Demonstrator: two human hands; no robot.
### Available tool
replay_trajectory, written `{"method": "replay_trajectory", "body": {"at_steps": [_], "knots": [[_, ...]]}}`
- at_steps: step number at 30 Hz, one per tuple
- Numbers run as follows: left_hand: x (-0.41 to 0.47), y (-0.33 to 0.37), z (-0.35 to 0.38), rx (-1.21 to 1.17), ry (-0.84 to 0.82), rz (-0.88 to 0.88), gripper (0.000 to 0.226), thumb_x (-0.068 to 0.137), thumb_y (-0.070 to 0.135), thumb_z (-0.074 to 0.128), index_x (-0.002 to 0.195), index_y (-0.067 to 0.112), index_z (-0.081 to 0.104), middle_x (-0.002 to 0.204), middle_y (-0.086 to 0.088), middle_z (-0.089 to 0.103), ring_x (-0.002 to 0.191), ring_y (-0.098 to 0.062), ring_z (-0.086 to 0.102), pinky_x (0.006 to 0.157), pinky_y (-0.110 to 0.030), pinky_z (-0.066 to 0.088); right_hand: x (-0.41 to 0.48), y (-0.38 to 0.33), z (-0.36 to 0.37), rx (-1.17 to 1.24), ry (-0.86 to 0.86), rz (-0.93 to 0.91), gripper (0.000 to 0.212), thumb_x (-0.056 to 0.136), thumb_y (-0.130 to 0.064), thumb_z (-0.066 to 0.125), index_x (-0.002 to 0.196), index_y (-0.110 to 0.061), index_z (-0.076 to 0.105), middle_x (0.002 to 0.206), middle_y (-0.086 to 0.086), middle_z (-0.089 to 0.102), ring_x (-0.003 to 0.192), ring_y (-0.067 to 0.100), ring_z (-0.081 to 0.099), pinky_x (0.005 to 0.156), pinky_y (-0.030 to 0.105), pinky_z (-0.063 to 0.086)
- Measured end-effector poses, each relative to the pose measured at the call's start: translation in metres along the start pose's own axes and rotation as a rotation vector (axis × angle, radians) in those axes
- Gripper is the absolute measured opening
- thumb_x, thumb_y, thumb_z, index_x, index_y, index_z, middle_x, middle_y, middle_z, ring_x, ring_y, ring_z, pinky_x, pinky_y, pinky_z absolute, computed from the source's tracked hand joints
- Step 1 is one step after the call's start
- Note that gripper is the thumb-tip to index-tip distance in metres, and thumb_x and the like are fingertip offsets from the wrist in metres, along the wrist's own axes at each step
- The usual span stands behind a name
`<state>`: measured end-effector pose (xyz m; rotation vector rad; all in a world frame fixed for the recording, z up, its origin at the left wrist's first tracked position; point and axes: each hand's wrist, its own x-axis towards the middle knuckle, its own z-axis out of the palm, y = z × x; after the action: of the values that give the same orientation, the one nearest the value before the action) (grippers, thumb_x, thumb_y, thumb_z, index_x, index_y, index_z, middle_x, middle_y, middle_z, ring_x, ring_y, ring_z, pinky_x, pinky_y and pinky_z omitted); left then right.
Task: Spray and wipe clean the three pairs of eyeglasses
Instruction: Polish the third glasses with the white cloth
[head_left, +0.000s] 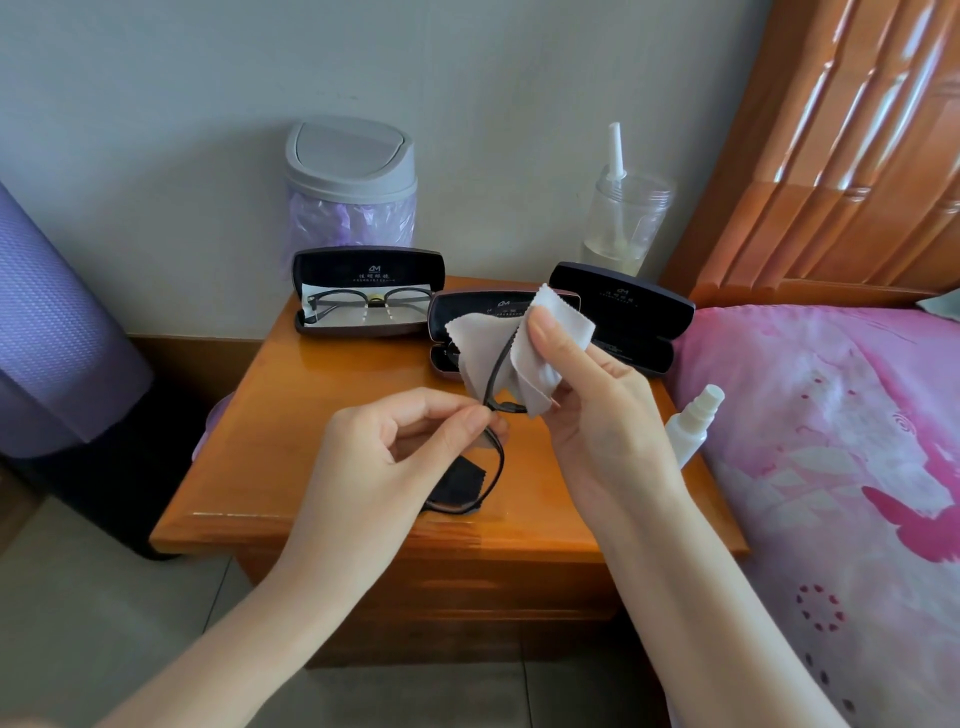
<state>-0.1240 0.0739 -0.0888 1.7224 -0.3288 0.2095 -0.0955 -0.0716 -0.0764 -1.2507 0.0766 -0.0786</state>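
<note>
left hand (395, 441): raised over the bench (311, 415), thumb and forefinger pinching the thin dark rim of the held glasses (497, 364) near the middle of the frame; other fingers curled under.
right hand (587, 405): raised just beside the left, gripping the grey cloth (483, 343) folded round the upper lens, thumb pressed flat on the near face.
held glasses: in the air above the front half of the bench, turned on end, one lens wrapped in cloth, the other lens ring hanging bare below the left fingertips.
grey cloth: zigzag-edged, two corners sticking up and out past the thumb.
second pair (371, 301): lying folded in the left case (363, 265), lid open, on a pale lining cloth, at the back left of the bench.
middle case (467, 306): open, just right of the left case, mostly hidden behind the cloth; contents impossible to tell.
right case (628, 317): open, at the back right, dark inside.
spray bottle (691, 421): white, leaning at the right edge of the bench against the bed (831, 441).
dark cloth (460, 480): flat on the bench, below the hanging lens.
bin (350, 176): grey swing lid, purple liner, against the wall behind the left case.
jar (626, 218): clear, a little pale liquid and a white tube inside, behind the right case.
surroundings: pink patterned bed cover, glossy wooden headboard (831, 145) at right, purple roll (57, 322) at left.
</note>
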Motion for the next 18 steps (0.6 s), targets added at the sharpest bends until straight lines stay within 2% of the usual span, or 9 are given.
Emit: {"method": "replay_trajectory", "body": {"at_steps": [3,6,8,11,15,18], "knots": [[-0.0002,-0.0005,-0.0008,-0.006,0.002,-0.004,0.017,0.079,0.029,0.060,0.082,0.022,0.074,0.080,0.016,0.074,0.082,0.003,0.069,0.066,-0.006,0.050,-0.0016,-0.0005,-0.0029,-0.016,-0.024,-0.029,0.027,0.079,-0.033,0.062,0.084,-0.009,0.073,0.089,0.006,0.072,0.095,0.024,0.065,0.091,0.035,0.049],[-0.0004,-0.0012,-0.0013,0.013,0.000,-0.002,0.017,0.080,0.028,0.061,0.083,0.020,0.075,0.081,0.016,0.074,0.082,0.002,0.069,0.068,-0.006,0.050,-0.0024,-0.0012,-0.0044,-0.007,-0.052,-0.027,0.030,0.080,-0.029,0.063,0.091,-0.002,0.071,0.098,0.013,0.072,0.103,0.030,0.065,0.093,0.035,0.050],[-0.0007,-0.0016,-0.0007,0.032,-0.002,0.002,0.016,0.080,0.027,0.061,0.083,0.021,0.075,0.081,0.016,0.074,0.083,0.002,0.069,0.068,-0.006,0.049,-0.0028,-0.0009,-0.0042,-0.007,-0.060,-0.015,0.033,0.077,-0.029,0.065,0.096,-0.003,0.072,0.096,0.011,0.072,0.100,0.028,0.066,0.088,0.031,0.051],[-0.0013,-0.0014,-0.0005,0.042,0.001,0.002,0.016,0.079,0.028,0.061,0.083,0.021,0.075,0.080,0.017,0.074,0.082,0.004,0.068,0.068,-0.004,0.048,-0.0031,-0.0010,-0.0040,-0.020,-0.056,-0.013,0.037,0.072,-0.030,0.068,0.100,-0.007,0.073,0.091,0.003,0.073,0.091,0.016,0.066,0.078,0.022,0.052],[-0.0011,-0.0006,-0.0004,0.034,0.008,-0.002,0.014,0.078,0.028,0.060,0.080,0.025,0.074,0.078,0.022,0.073,0.082,0.008,0.067,0.067,-0.003,0.047,-0.0011,-0.0003,-0.0046,-0.096,-0.035,-0.021,0.045,0.071,-0.033,0.071,0.106,-0.006,0.072,0.102,0.010,0.073,0.101,0.024,0.066,0.082,0.025,0.051],[-0.0004,-0.0014,0.0011,0.043,0.005,-0.001,0.014,0.079,0.028,0.061,0.081,0.024,0.074,0.079,0.022,0.073,0.083,0.008,0.067,0.067,-0.003,0.047,0.0000,-0.0009,-0.0054,-0.112,0.001,-0.037,0.045,0.065,-0.037,0.071,0.099,-0.007,0.074,0.094,0.006,0.075,0.094,0.018,0.067,0.075,0.020,0.051]]}}
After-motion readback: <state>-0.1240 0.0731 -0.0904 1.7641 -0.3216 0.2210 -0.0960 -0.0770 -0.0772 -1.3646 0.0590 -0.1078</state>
